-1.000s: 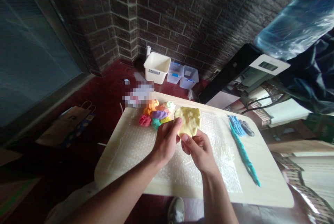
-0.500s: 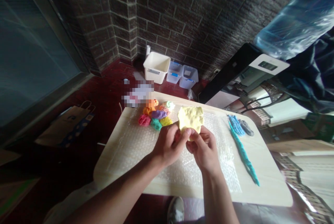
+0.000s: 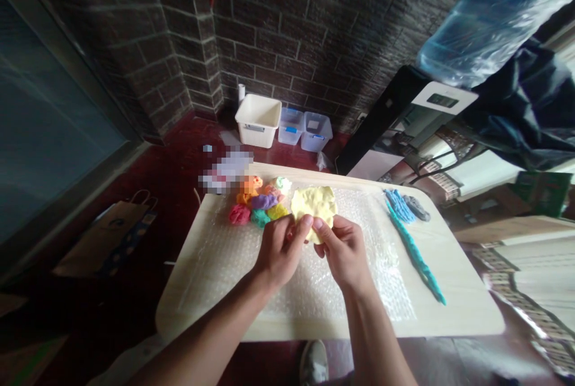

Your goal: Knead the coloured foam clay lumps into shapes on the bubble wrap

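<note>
A flattened, uneven sheet of pale yellow modelling clay (image 3: 315, 201) is held up over the table. My left hand (image 3: 282, 246) pinches its lower left edge, thumb on top and fingers behind. Close beside it, my right hand (image 3: 344, 248) grips the lower right edge the same way. The fingertips behind the clay are hidden. Just left of the sheet lies a cluster of clay lumps: red (image 3: 239, 214), green (image 3: 260, 218), purple (image 3: 264, 201), bright yellow (image 3: 277, 211), orange (image 3: 246, 195) and pale ones.
Bubble wrap (image 3: 224, 266) covers much of the wooden table (image 3: 471, 314). On its right lie a long teal clay roll (image 3: 417, 257), blue clay strands (image 3: 399, 205) and a grey lump (image 3: 417, 208). A white bin (image 3: 258, 122) and clear boxes (image 3: 315, 132) stand beyond the table, near a water dispenser (image 3: 381, 116).
The thumbs have moved slightly apart along the clay's lower edge, and the sheet looks a bit wider. The whole view has shifted slightly as the head moved.
</note>
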### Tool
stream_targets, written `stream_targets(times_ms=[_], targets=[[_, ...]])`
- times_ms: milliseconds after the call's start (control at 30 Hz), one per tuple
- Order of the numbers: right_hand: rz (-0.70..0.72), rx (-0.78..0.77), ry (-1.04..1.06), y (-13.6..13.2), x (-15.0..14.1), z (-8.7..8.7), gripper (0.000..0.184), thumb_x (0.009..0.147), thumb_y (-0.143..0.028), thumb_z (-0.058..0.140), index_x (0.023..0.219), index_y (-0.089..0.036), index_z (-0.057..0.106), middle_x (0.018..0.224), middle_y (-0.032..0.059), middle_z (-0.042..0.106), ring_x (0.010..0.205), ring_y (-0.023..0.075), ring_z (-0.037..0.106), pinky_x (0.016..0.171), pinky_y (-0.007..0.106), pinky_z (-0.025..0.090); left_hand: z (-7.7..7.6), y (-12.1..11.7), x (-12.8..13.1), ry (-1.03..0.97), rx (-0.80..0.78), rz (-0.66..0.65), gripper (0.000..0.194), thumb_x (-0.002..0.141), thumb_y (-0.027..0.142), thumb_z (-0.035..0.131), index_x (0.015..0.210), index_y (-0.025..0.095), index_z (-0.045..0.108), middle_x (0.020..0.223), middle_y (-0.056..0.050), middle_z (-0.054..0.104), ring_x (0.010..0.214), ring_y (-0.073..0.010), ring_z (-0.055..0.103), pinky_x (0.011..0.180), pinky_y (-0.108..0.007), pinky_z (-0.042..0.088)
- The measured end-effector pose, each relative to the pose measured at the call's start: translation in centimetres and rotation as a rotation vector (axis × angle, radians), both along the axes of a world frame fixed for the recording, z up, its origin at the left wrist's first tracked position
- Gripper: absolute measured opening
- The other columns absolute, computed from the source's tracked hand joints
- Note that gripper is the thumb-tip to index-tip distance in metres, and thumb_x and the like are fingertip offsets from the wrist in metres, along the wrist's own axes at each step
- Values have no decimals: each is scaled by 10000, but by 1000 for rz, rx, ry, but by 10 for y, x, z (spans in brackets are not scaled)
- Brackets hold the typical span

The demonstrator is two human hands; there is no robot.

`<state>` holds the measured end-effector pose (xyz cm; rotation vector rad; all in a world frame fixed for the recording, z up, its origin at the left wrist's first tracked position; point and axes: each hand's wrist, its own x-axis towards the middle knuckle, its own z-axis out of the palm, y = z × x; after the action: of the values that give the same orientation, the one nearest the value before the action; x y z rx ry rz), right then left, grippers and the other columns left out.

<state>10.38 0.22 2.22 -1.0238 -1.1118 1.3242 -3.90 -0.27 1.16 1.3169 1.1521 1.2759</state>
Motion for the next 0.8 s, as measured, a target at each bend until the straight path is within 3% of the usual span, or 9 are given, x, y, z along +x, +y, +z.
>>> stream_targets(times_ms=[133,233,300,367,433,500,667,800], targets=[[52,-36,96,0,-4,6,324,900,-433,833,717,-182,743,596,0,626,483,98,485,451,239,358,-2,0,3,-27,-12,-15,559,1047,617,502,716,182,619,581,-2,558,548,-142,566,565,-270,426],[23,9,23,-1,-5,7,343,941,-431,788,702,-188,749,592,10,619,517,125,530,477,258,381,-4,2,6,-121,-79,-12,557,1031,636,531,728,178,625,599,-5,574,574,-144,583,573,-262,444],[-138,134,-174,-2,-4,7,288,955,-396,774,744,-200,785,678,36,664,581,152,577,509,281,429,-5,6,8,-246,-174,20,487,997,635,597,859,175,675,714,-25,657,646,-154,630,619,-264,488],[-383,341,-451,-2,-2,5,130,964,-317,760,919,-229,843,878,79,739,729,199,658,602,326,522,-3,10,7,-486,-325,24,482,970,652,618,1062,185,694,918,-69,737,775,-182,700,717,-297,558],[-532,571,-708,-2,-1,2,210,972,-218,718,1136,-273,836,1091,105,772,929,258,700,757,403,593,3,15,4,-783,-479,-31,546,972,682,565,1179,191,683,1110,-120,757,938,-220,742,844,-352,598],[-472,724,-867,-2,-5,-2,345,969,-151,672,1264,-284,791,1202,116,775,1075,300,694,878,481,612,13,18,-2,-989,-555,-97,618,979,711,498,1232,182,694,1248,-156,744,1090,-261,736,937,-391,597],[-5,795,-902,-8,-19,0,556,917,-219,669,1471,-172,638,1436,186,689,1343,381,629,1110,621,541,34,24,-20,-1105,-635,-82,755,1020,699,391,1389,98,658,1320,-212,736,1252,-350,696,1039,-471,567],[-96,827,-843,-16,-14,13,662,952,-274,598,1601,-198,492,1575,168,578,1476,388,523,1179,624,478,35,22,-23,-1162,-721,-188,735,1031,683,422,1376,84,670,1289,-195,758,1258,-342,702,1097,-464,542]])
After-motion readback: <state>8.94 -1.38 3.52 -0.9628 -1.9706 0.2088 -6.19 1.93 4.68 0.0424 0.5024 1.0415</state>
